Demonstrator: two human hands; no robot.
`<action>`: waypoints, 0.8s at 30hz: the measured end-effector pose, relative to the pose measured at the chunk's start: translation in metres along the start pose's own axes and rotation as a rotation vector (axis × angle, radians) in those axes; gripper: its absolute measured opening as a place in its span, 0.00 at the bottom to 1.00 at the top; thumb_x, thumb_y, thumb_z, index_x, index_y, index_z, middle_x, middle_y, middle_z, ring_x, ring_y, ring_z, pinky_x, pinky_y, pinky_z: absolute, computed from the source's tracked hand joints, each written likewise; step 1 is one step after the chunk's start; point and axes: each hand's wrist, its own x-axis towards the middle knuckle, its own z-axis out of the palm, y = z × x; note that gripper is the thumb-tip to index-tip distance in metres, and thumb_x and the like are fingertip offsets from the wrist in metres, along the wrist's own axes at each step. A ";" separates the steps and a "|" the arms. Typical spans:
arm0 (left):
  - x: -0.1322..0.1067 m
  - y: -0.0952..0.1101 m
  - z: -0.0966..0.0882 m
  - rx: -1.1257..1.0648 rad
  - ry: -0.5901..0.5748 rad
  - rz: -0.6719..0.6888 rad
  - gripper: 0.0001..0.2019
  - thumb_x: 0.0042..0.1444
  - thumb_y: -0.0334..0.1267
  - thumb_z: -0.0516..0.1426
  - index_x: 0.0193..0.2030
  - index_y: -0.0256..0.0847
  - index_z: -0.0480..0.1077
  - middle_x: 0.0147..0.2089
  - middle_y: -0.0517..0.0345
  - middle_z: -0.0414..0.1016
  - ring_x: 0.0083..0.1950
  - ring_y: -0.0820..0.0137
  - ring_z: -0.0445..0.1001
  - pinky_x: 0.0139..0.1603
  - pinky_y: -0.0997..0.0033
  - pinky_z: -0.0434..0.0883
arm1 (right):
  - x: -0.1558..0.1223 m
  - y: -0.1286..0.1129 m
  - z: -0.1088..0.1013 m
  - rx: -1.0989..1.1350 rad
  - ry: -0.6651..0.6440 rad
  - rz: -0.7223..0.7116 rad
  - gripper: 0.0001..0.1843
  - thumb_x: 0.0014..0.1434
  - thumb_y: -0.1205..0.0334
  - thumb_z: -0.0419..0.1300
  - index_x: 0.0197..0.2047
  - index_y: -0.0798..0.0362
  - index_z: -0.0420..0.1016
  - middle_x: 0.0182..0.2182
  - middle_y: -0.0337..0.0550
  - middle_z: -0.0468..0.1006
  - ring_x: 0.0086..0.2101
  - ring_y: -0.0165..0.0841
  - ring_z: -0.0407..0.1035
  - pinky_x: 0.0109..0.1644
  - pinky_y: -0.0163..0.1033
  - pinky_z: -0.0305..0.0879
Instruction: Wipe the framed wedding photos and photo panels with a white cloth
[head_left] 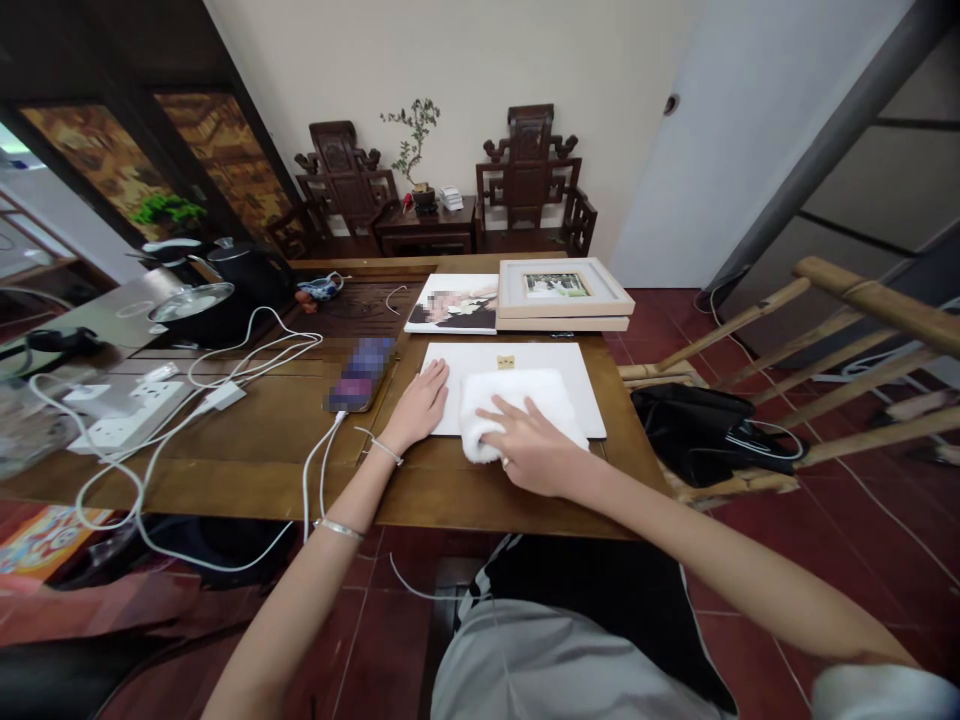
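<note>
A white flat panel (570, 375), face down with a small brass hanger near its far edge, lies on the wooden table (255, 460). My left hand (420, 405) rests flat on the panel's left edge, fingers stretched out. My right hand (529, 450) presses down on a folded white cloth (517, 395) that lies on the panel, fingers spread over it.
Behind the panel lie a photo print (454, 303) and a stack of light wooden picture frames (562, 293). A phone (360, 375) on a white cable, power strips (124, 415), and pots (202, 300) sit to the left. A bamboo chair (787, 400) with a black bag (705, 425) stands right.
</note>
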 end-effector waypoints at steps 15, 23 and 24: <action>0.001 -0.005 0.001 -0.025 -0.009 -0.010 0.26 0.67 0.39 0.43 0.69 0.33 0.60 0.73 0.42 0.56 0.76 0.58 0.51 0.74 0.48 0.51 | 0.109 0.039 0.005 -0.245 0.087 0.200 0.28 0.63 0.74 0.46 0.65 0.56 0.67 0.71 0.61 0.53 0.68 0.62 0.45 0.62 0.79 0.44; 0.000 -0.002 -0.006 -0.063 -0.019 -0.001 0.27 0.66 0.38 0.44 0.70 0.34 0.58 0.73 0.43 0.56 0.75 0.58 0.52 0.74 0.48 0.52 | 0.058 -0.003 0.029 -0.364 0.109 0.004 0.24 0.65 0.70 0.48 0.60 0.56 0.73 0.70 0.63 0.54 0.67 0.66 0.48 0.62 0.78 0.47; 0.000 -0.002 -0.006 -0.066 -0.019 0.002 0.27 0.66 0.38 0.44 0.70 0.34 0.59 0.73 0.43 0.56 0.75 0.58 0.52 0.74 0.48 0.52 | 0.048 -0.010 0.029 -0.363 0.111 -0.022 0.23 0.65 0.70 0.48 0.59 0.56 0.74 0.70 0.64 0.55 0.66 0.67 0.49 0.62 0.78 0.48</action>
